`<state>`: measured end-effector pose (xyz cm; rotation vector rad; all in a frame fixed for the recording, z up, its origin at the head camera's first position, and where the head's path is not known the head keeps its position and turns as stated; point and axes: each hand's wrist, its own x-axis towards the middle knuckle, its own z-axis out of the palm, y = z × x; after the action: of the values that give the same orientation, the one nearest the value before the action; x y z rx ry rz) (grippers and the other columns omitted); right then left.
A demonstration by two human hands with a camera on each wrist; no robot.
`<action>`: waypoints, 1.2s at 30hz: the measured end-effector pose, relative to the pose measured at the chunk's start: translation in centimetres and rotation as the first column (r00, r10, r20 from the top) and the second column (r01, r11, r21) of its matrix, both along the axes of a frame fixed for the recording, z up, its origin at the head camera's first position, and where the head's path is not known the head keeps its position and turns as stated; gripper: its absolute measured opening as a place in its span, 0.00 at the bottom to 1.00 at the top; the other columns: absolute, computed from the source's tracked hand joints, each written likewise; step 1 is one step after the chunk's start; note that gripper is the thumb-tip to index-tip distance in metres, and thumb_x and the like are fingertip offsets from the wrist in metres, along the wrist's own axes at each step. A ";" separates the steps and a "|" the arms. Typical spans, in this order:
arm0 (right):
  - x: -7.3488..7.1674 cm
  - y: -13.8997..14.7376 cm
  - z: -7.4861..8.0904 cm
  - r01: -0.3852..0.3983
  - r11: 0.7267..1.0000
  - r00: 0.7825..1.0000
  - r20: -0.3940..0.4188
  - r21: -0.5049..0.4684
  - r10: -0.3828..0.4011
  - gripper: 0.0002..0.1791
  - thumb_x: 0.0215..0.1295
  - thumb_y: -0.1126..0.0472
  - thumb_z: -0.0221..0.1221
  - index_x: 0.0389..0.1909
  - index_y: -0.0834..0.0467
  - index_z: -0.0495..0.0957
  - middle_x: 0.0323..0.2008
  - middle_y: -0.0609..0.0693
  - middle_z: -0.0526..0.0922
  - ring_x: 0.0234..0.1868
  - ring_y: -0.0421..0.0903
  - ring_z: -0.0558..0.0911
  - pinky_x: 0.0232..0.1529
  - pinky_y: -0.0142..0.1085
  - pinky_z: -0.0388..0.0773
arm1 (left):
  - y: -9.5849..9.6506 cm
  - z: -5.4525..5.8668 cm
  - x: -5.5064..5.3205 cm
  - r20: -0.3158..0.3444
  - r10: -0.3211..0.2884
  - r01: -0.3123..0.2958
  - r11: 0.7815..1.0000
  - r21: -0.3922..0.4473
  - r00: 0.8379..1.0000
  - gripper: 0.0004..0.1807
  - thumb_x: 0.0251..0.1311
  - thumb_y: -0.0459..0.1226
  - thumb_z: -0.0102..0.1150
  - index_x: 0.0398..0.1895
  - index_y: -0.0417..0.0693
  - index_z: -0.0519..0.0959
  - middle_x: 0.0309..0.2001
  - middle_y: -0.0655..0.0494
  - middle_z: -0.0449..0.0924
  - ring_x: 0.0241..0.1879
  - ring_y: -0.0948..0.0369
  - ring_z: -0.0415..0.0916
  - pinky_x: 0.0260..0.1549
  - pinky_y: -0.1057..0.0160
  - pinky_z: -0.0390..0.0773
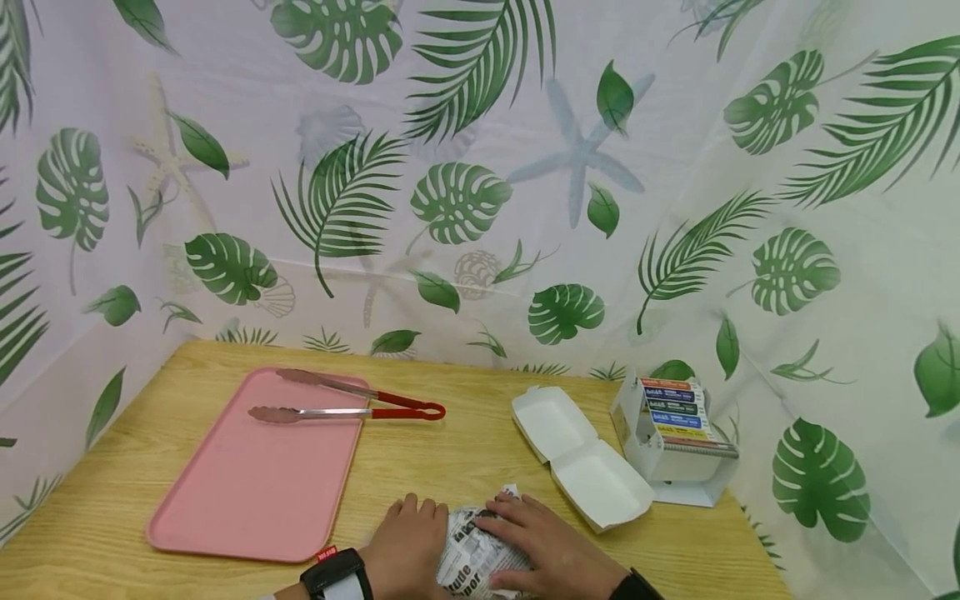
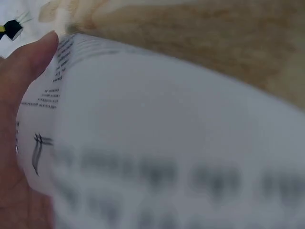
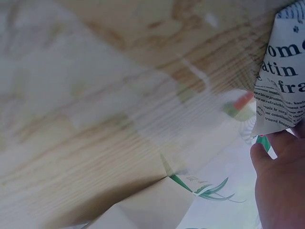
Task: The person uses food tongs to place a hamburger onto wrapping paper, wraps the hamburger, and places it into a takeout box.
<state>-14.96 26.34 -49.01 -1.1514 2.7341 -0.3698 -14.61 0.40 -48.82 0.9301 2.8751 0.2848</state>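
A crumpled bundle of newsprint-patterned paper (image 1: 480, 550) lies at the front of the table, between both hands. My left hand (image 1: 408, 542) holds its left side, the fingers bent against the paper. From the right, my right hand (image 1: 551, 546) grips it with fingers spread over the top and thumb lower down. In the left wrist view the printed paper (image 2: 143, 105) fills most of the picture, with part of the hand (image 2: 28, 71) at its edge. The right wrist view has fingers touching the paper's lower edge (image 3: 281, 86). Whatever the paper may contain is hidden.
Left on the wooden table lies a pink tray (image 1: 262, 483); red-handled tongs (image 1: 375, 412) rest across its far right corner. An opened white clamshell box (image 1: 600, 483) is right of the hands. Behind it stands a white holder with coloured packs (image 1: 678, 417). Leaf-print curtains surround the table.
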 end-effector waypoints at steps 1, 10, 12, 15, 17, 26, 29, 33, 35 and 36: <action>0.0 0.0 0.0 -0.005 1.000 1.000 -0.011 -0.002 0.005 0.38 0.70 0.29 0.49 0.76 0.39 0.62 0.74 0.48 0.66 0.75 0.49 0.64 0.72 0.56 0.61 | 0.2 0.0 0.1 -0.005 -0.006 0.006 1.000 -0.004 1.000 0.61 0.35 0.76 0.69 0.62 0.35 0.74 0.52 0.42 0.78 0.53 0.45 0.74 0.54 0.43 0.76; -0.1 0.1 -0.2 -0.014 1.000 0.999 -0.045 -0.014 0.013 0.37 0.70 0.30 0.50 0.76 0.40 0.63 0.73 0.49 0.68 0.74 0.49 0.66 0.71 0.56 0.62 | 0.9 0.1 -0.3 -0.030 -0.011 0.010 1.000 -0.014 1.000 0.56 0.33 0.73 0.73 0.56 0.38 0.77 0.48 0.45 0.78 0.54 0.47 0.74 0.57 0.41 0.74; -0.1 0.1 -0.2 -0.014 1.000 0.999 -0.042 -0.017 0.014 0.37 0.70 0.30 0.50 0.76 0.39 0.63 0.73 0.48 0.67 0.74 0.49 0.66 0.71 0.57 0.62 | 1.0 0.2 -0.5 -0.035 -0.009 0.009 1.000 -0.011 0.999 0.53 0.31 0.71 0.75 0.51 0.39 0.79 0.44 0.47 0.77 0.51 0.49 0.73 0.55 0.41 0.74; -0.2 0.1 -0.2 -0.015 1.000 0.999 -0.031 -0.023 0.014 0.37 0.70 0.30 0.50 0.76 0.39 0.63 0.73 0.47 0.67 0.75 0.49 0.65 0.71 0.57 0.61 | 1.1 0.2 -0.7 -0.043 -0.016 0.016 1.000 -0.017 0.999 0.50 0.30 0.69 0.77 0.48 0.39 0.80 0.41 0.50 0.75 0.48 0.52 0.71 0.53 0.44 0.76; -0.2 0.1 -0.2 -0.011 1.000 1.000 -0.022 -0.021 0.011 0.37 0.70 0.30 0.49 0.76 0.39 0.63 0.73 0.47 0.67 0.75 0.49 0.65 0.71 0.57 0.61 | 1.2 0.2 -0.7 -0.026 -0.021 0.021 1.000 -0.009 0.999 0.49 0.31 0.67 0.78 0.49 0.39 0.80 0.40 0.52 0.73 0.46 0.55 0.69 0.52 0.47 0.77; -0.1 0.1 -0.2 -0.003 1.000 1.000 0.003 -0.017 0.003 0.37 0.69 0.29 0.48 0.76 0.37 0.62 0.73 0.46 0.67 0.75 0.49 0.65 0.70 0.58 0.61 | 1.3 0.1 -0.7 0.060 0.015 -0.020 0.997 0.081 0.998 0.37 0.33 0.57 0.83 0.41 0.41 0.82 0.33 0.55 0.71 0.34 0.59 0.65 0.28 0.61 0.76; 0.0 0.1 -0.2 -0.011 1.000 1.000 0.010 -0.006 0.011 0.37 0.69 0.29 0.49 0.76 0.37 0.62 0.74 0.46 0.67 0.75 0.49 0.64 0.71 0.58 0.60 | 0.6 0.2 -0.8 0.056 0.019 -0.023 0.997 0.072 0.998 0.32 0.35 0.53 0.83 0.39 0.42 0.82 0.32 0.54 0.71 0.33 0.58 0.66 0.26 0.60 0.75; 0.1 0.2 -0.2 -0.006 1.000 1.000 0.027 0.020 0.006 0.38 0.69 0.27 0.48 0.76 0.36 0.61 0.74 0.45 0.66 0.76 0.49 0.63 0.71 0.59 0.59 | -0.8 0.4 -0.7 0.021 0.026 -0.027 0.999 0.037 0.999 0.27 0.37 0.49 0.81 0.38 0.44 0.81 0.32 0.53 0.73 0.32 0.56 0.69 0.24 0.58 0.75; 0.1 0.2 -0.1 -0.001 1.000 1.000 0.024 0.031 0.001 0.38 0.69 0.26 0.47 0.76 0.37 0.62 0.74 0.45 0.66 0.76 0.49 0.64 0.71 0.59 0.59 | -1.5 0.6 -0.6 0.014 0.023 -0.024 0.999 0.026 1.000 0.29 0.38 0.51 0.81 0.39 0.44 0.81 0.32 0.52 0.73 0.32 0.55 0.70 0.24 0.58 0.76; 0.1 0.3 0.0 0.004 0.999 1.000 0.026 0.037 -0.005 0.39 0.68 0.26 0.47 0.76 0.36 0.61 0.74 0.45 0.66 0.76 0.49 0.64 0.71 0.59 0.59 | -1.9 0.6 -0.6 0.018 0.023 -0.024 0.999 0.026 1.000 0.30 0.37 0.52 0.81 0.40 0.44 0.81 0.32 0.52 0.73 0.32 0.55 0.70 0.24 0.58 0.76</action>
<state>-14.81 26.60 -49.04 -1.1236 2.7093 -0.3312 -15.18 -1.50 -48.20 0.8940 2.8748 0.3323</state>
